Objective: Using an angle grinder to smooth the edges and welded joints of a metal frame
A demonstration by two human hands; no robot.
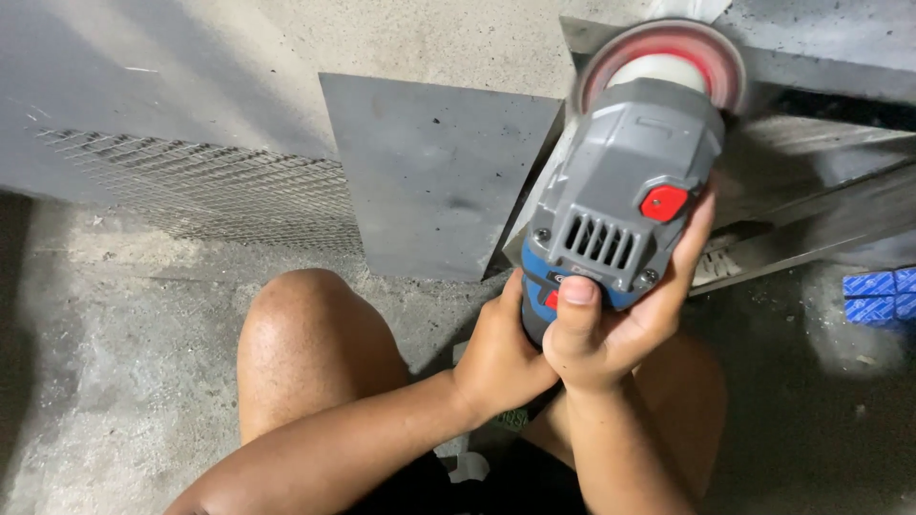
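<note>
A grey and blue angle grinder [615,195] with a red button points away from me. Its red disc [660,59] looks blurred and sits against the edge of a grey metal piece [821,67] at the upper right. My right hand [620,315] wraps the grinder's body, thumb lying on the blue part. My left hand [501,358] grips the lower end of the tool from the left. Both forearms come up from the bottom edge, over my bent knee [305,343].
A flat grey metal plate [429,172] leans upright against a concrete wall. Expanded metal mesh [210,191] runs along the wall's base at left. Angled metal bars [811,210] lie at right. Blue blocks [878,296] sit at the far right on the rough concrete floor.
</note>
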